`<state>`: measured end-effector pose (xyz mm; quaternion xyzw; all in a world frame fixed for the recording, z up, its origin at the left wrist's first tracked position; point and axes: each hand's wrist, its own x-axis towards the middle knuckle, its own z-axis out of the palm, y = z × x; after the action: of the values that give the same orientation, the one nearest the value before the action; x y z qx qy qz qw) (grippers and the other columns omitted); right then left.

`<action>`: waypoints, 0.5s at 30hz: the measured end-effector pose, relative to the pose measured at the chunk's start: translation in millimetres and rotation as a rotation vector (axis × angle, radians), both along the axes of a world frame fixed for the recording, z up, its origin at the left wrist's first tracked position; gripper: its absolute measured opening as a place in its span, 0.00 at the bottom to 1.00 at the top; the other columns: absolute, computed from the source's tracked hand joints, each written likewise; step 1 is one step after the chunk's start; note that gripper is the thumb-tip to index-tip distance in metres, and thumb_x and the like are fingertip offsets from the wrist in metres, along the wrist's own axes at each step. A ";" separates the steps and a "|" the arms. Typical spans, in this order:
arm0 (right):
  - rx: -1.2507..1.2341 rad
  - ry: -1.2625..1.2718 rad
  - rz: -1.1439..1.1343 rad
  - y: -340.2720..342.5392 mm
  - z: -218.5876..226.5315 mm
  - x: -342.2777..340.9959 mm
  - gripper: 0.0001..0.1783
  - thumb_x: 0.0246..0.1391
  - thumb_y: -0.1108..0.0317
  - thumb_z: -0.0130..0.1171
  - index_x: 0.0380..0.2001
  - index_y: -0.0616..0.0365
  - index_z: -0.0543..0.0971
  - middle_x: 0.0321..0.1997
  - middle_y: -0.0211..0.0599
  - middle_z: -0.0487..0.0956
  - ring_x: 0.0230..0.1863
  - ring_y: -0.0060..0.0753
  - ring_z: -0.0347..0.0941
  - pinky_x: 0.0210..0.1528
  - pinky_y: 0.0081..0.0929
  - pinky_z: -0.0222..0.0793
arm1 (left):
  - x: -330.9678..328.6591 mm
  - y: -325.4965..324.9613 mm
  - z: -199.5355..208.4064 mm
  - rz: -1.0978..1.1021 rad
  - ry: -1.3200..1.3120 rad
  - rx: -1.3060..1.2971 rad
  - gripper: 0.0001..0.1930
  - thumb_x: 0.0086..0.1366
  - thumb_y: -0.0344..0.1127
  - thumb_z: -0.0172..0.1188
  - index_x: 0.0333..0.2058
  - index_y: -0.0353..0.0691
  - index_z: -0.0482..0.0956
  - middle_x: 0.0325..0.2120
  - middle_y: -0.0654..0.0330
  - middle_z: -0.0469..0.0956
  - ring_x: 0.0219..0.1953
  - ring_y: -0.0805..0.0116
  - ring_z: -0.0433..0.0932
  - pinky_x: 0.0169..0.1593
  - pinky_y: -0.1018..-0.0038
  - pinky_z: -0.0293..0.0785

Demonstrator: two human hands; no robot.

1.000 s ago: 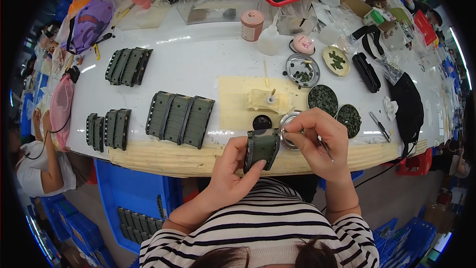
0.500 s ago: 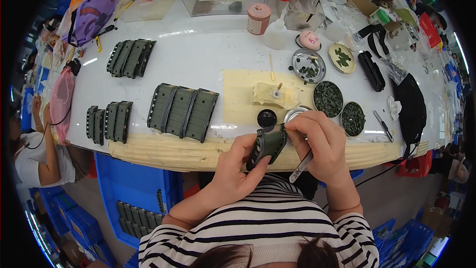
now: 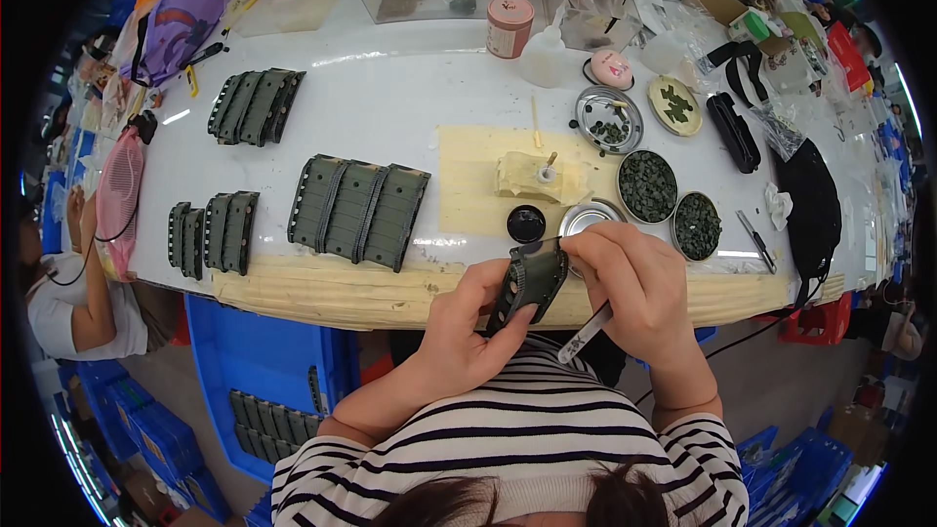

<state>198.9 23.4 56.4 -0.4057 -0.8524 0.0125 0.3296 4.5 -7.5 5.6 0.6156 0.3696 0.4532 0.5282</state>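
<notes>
My left hand (image 3: 457, 332) grips a small curved dark-green panel (image 3: 535, 283) with a ridged edge, tilted up at the table's front edge. In my right hand (image 3: 639, 288), thumb and fingers close around metal tweezers (image 3: 586, 334), whose rear end sticks out below the palm. The right fingertips are at the panel's upper right corner; the tweezers' tips are hidden there. Just beyond the panel are a small black cup (image 3: 526, 223) and a shiny round metal dish (image 3: 589, 216). Two round tins of dark-green bits (image 3: 647, 190) (image 3: 696, 226) stand beyond my right hand.
Larger green ribbed panels (image 3: 358, 217) lie at left. A tape-covered block (image 3: 540, 179) sits on a yellow sheet (image 3: 464, 161). Farther right are a dish of bits (image 3: 609, 117), a craft knife (image 3: 756, 241) and a black pouch (image 3: 732, 133). A blue bin (image 3: 264, 342) stands below left.
The rear end of the tweezers has swung slightly left and down as my right hand turns. The left hand keeps its hold on the panel. The whole view has shifted slightly.
</notes>
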 end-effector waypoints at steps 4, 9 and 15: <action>-0.054 0.065 -0.013 -3.1 -0.3 -0.7 0.17 0.38 0.78 0.61 0.37 0.64 0.77 0.32 0.39 0.76 0.26 0.34 0.74 0.24 0.26 0.69 | 0.3 0.8 2.3 -0.006 -0.024 -0.013 0.20 0.60 0.22 0.57 0.51 0.29 0.64 0.31 0.55 0.78 0.33 0.78 0.76 0.38 0.81 0.72; -0.011 0.068 -0.025 -3.3 -9.3 -3.8 0.18 0.37 0.80 0.62 0.37 0.63 0.77 0.31 0.38 0.76 0.24 0.35 0.74 0.23 0.26 0.69 | 2.2 -0.6 -2.1 -0.010 -0.051 -0.049 0.20 0.61 0.21 0.57 0.51 0.29 0.63 0.31 0.56 0.77 0.33 0.79 0.75 0.38 0.82 0.71; -0.117 0.270 -0.030 -2.3 -15.6 -2.8 0.16 0.39 0.81 0.64 0.36 0.62 0.79 0.30 0.38 0.76 0.23 0.33 0.74 0.22 0.24 0.69 | 6.0 -1.8 -9.4 -0.078 -0.240 -0.216 0.20 0.63 0.20 0.53 0.52 0.31 0.59 0.41 0.55 0.74 0.44 0.74 0.74 0.47 0.77 0.71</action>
<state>196.1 21.1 40.7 -0.4318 -0.7919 0.1118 0.4170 10.5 -9.4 -3.7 0.5107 0.3263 0.4604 0.6486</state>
